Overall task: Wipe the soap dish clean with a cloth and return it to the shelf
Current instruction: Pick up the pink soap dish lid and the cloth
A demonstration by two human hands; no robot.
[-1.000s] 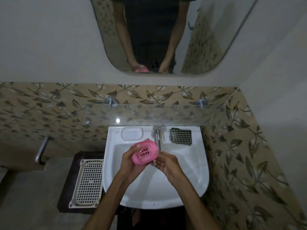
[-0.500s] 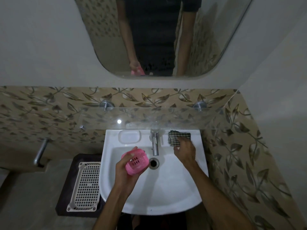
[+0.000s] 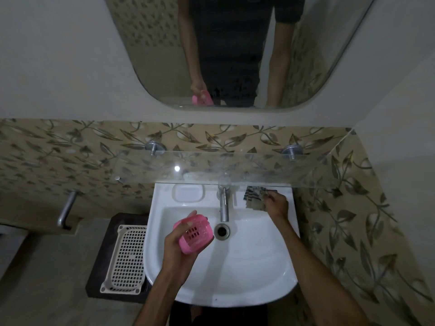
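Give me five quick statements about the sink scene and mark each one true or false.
1. The left hand holds the pink soap dish over the basin. True.
2. The right hand is on the checked cloth. True.
3. The cloth lies on the glass shelf. False: it is on the basin's back rim.
4. Water runs from the tap. False: none visible.
5. A white perforated tray sits left of the basin. True.
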